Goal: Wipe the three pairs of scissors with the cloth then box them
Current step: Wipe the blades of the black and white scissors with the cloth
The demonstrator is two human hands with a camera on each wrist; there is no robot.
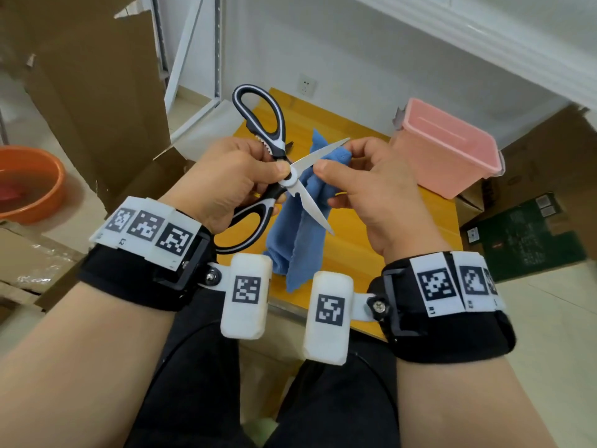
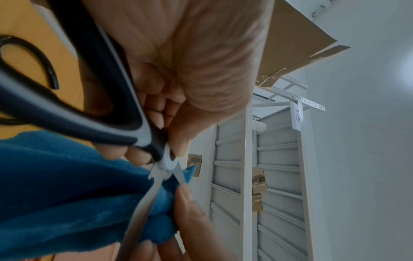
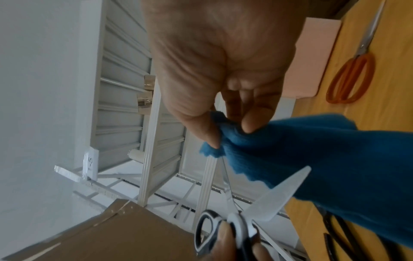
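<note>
My left hand (image 1: 245,176) grips black-and-white kitchen scissors (image 1: 258,124) near the pivot, blades spread wide, held above the yellow table (image 1: 420,221). My right hand (image 1: 355,176) pinches a blue cloth (image 1: 300,234) around the upper blade, thumb on one side and fingers on the other. The rest of the cloth hangs down. In the right wrist view, orange-handled scissors (image 3: 353,76) lie on the table beside the pink box (image 3: 312,58), and black-handled scissors (image 3: 344,234) lie nearer me. The pink box (image 1: 449,150) stands open at the table's right.
Cardboard sheets (image 1: 90,92) lean at the left and boxes (image 1: 523,231) crowd the floor at the right. An orange basin (image 1: 29,182) sits on the floor at far left. A white metal rack (image 1: 193,59) stands behind the table.
</note>
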